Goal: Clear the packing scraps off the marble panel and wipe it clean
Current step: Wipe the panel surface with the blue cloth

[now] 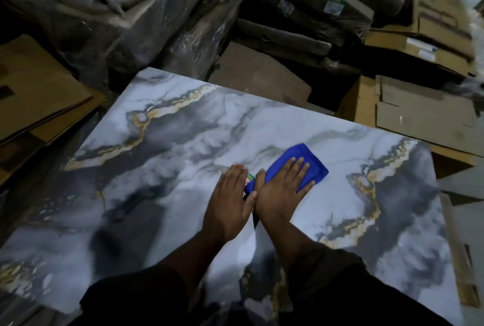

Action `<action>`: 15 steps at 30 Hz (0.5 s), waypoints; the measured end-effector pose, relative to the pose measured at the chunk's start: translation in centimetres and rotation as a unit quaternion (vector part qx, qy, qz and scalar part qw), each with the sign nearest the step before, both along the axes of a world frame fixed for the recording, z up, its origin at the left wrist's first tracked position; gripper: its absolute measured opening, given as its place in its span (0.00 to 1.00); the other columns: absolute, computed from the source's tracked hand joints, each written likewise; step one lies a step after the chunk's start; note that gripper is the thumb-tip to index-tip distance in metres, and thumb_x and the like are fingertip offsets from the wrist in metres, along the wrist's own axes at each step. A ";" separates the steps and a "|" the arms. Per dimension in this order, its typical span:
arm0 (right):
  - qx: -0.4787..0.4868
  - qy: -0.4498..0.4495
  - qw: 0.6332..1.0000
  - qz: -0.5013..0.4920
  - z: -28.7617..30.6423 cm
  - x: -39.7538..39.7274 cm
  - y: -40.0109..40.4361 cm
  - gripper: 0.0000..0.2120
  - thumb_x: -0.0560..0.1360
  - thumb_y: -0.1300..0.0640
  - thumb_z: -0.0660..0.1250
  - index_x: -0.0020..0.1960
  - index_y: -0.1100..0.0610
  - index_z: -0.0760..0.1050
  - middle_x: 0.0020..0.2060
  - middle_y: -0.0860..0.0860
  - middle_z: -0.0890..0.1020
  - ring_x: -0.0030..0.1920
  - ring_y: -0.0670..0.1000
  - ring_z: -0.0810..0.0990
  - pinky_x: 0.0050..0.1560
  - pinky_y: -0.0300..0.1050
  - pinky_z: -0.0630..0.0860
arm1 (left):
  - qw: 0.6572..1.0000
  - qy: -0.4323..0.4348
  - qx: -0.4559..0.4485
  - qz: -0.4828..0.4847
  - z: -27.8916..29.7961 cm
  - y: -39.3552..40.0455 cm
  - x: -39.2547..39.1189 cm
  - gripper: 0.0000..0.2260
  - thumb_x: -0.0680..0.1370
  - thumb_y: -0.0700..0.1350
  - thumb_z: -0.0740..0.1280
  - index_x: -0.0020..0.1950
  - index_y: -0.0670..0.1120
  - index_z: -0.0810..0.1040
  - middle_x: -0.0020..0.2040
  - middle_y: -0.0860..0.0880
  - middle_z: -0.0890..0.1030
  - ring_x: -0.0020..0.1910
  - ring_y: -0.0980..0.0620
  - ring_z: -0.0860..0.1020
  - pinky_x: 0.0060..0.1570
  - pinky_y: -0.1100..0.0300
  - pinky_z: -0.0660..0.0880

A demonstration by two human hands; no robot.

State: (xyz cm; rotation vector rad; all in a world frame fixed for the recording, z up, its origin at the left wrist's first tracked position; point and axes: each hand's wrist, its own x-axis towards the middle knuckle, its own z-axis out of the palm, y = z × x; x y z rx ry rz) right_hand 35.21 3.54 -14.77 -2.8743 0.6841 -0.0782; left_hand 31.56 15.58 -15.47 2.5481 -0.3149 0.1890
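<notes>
In the head view, the right hand (284,184) is laid flat with its fingers spread on a folded blue cloth (311,160), which is pressed against the marble panel (162,147) a little right of its middle. The left hand (230,194) is laid flat just beside it, fingers held together and palm down on the bare panel; nothing is gripped by it. The left thumb is touching the inner edge of the right hand. A small coloured label or sticker (250,177) is glimpsed between the two hands, too small to be read.

Both forearms are stretched forward from the near edge and converge toward the hands, dark sleeves (136,294) being seen near the elbows.

The panel, white and grey with gold veining, is set at a slant across the scene. It is surrounded by flattened cardboard (39,97) on the left, plastic-wrapped bundles (162,11) at the far side and cardboard boxes (424,113) on the right. The room is dimly lit.
</notes>
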 end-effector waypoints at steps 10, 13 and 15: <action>0.014 -0.011 0.999 0.048 0.8 14.7 -2.1 0.31 0.85 0.44 0.45 0.83 0.59 0.50 0.82 0.55 0.52 0.82 0.56 0.46 0.79 0.64 0.42 | 0.997 -0.040 0.058 0.008 -0.3 -0.7 3.6 0.26 0.85 0.55 0.56 0.78 0.40 0.67 0.79 0.44 0.67 0.80 0.48 0.63 0.78 0.44 0.60; 0.004 -0.015 0.990 0.142 0.5 17.6 -3.7 0.29 0.84 0.48 0.50 0.83 0.57 0.52 0.82 0.53 0.54 0.82 0.54 0.48 0.80 0.62 0.44 | 0.999 -0.028 0.037 0.010 -0.3 -0.5 3.8 0.27 0.84 0.54 0.57 0.79 0.40 0.66 0.79 0.45 0.66 0.81 0.49 0.61 0.78 0.45 0.59; 0.004 -0.019 0.968 0.249 0.5 18.6 -5.0 0.29 0.83 0.49 0.51 0.82 0.56 0.54 0.82 0.53 0.55 0.82 0.54 0.50 0.80 0.60 0.45 | 0.999 -0.025 0.018 0.013 -0.2 -0.5 3.8 0.27 0.84 0.54 0.57 0.79 0.40 0.66 0.80 0.45 0.66 0.81 0.49 0.61 0.78 0.46 0.59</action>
